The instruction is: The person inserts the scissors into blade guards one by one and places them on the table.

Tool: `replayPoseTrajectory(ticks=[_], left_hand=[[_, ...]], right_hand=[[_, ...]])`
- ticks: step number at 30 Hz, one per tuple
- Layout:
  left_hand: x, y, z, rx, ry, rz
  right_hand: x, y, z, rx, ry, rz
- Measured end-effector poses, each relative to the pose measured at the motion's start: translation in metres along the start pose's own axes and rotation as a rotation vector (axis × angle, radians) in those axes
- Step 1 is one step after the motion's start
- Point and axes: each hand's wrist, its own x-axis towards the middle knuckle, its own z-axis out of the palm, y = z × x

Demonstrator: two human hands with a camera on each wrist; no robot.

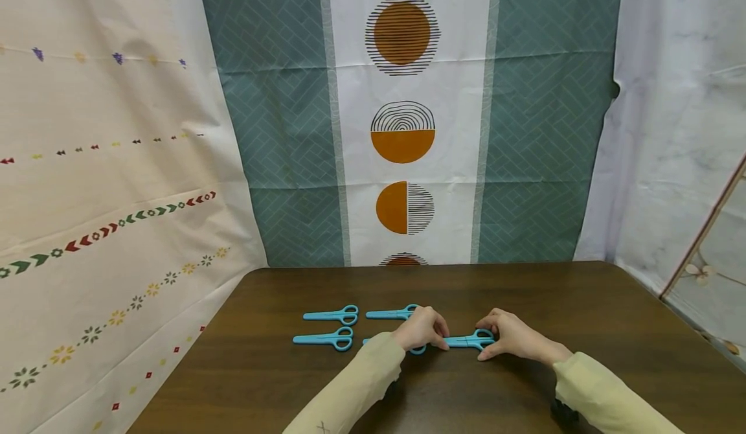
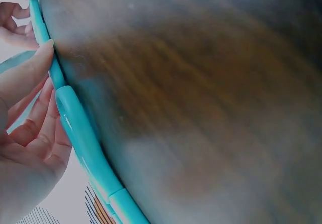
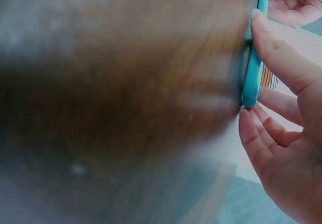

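A pair of light blue scissors (image 1: pixel 464 341) lies between the two hands on the dark wooden table, handles toward the right and blades toward the left. My left hand (image 1: pixel 421 328) pinches the blade end with thumb and fingers. At the handle loops, my right hand (image 1: pixel 515 337) grips with its thumb on the near side and its fingers around the far side and end. The right wrist view shows the thumb along the blue handle (image 3: pixel 253 75). Under the left wrist, another pair of blue scissors (image 1: pixel 418 350) is partly hidden; its handle (image 2: pixel 83 138) looms close in the left wrist view.
Left of the hands lie more blue scissors: an upper-left pair (image 1: pixel 326 315), a lower-left pair (image 1: pixel 317 339) and an upper-middle pair (image 1: pixel 387 314). All point their blades left. The wooden table (image 1: pixel 245 356) ends at a patterned curtain (image 1: pixel 291 162) behind.
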Motion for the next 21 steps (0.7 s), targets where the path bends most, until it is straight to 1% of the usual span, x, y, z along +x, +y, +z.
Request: replayPoseTrajectory(ticks=[5, 8, 9, 12, 15, 18, 21], left_hand=[[0.0, 0.001, -0.002, 0.021, -0.005, 0.001], [-0.002, 0.003, -0.005, 0.042, 0.009, 0.009], [-0.003, 0.004, -0.007, 0.041, 0.017, 0.013], [-0.009, 0.009, -0.016, 0.031, 0.043, 0.023], [-0.015, 0.011, -0.028, 0.035, 0.075, 0.04], [-0.021, 0.008, -0.039, 0.063, 0.106, 0.044], [-0.028, 0.004, -0.05, 0.055, 0.134, 0.022]], right_hand=[[0.0, 0.0, -0.002, -0.009, -0.014, -0.007], [-0.002, -0.002, -0.006, 0.008, -0.006, -0.018], [-0.002, -0.003, -0.007, 0.018, 0.001, -0.01], [-0.003, -0.006, -0.013, 0.016, 0.049, 0.021], [-0.004, -0.009, -0.02, 0.013, 0.106, 0.074], [-0.005, -0.011, -0.028, 0.019, 0.147, 0.09], [-0.006, -0.012, -0.034, 0.02, 0.163, 0.082]])
